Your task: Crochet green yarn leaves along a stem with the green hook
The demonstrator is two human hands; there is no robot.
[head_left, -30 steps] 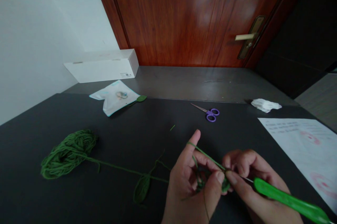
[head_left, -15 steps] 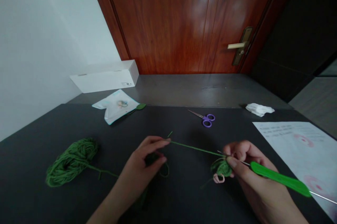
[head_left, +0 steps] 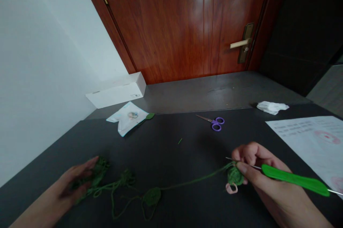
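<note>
My right hand [head_left: 264, 181] is closed around a crochet hook [head_left: 293, 179] with a bright green handle, its thin metal tip pointing left. The same fingers pinch a small green crocheted piece [head_left: 235, 176], from which a pink stitch marker [head_left: 231, 188] hangs. A green strand runs left from it to a small round green crocheted piece [head_left: 152, 196] on the table. At the left, my left hand [head_left: 76, 181], somewhat blurred, has its fingers and thumb around a skein of green yarn [head_left: 100, 171]. Loose yarn loops [head_left: 125, 179] lie beside it.
Purple-handled scissors [head_left: 215, 123] and a short green yarn snippet [head_left: 180, 141] lie mid-table. A white packet [head_left: 130, 119] with a green leaf-shaped piece [head_left: 150, 116] is behind left, before a white box [head_left: 118, 94]. Crumpled tissue [head_left: 272, 107] and a printed sheet [head_left: 302, 135] are right.
My left hand has let go of the strand it held taut and moved left onto the skein. The strand now sags across the table. My right hand keeps its hold; the view has tilted slightly.
</note>
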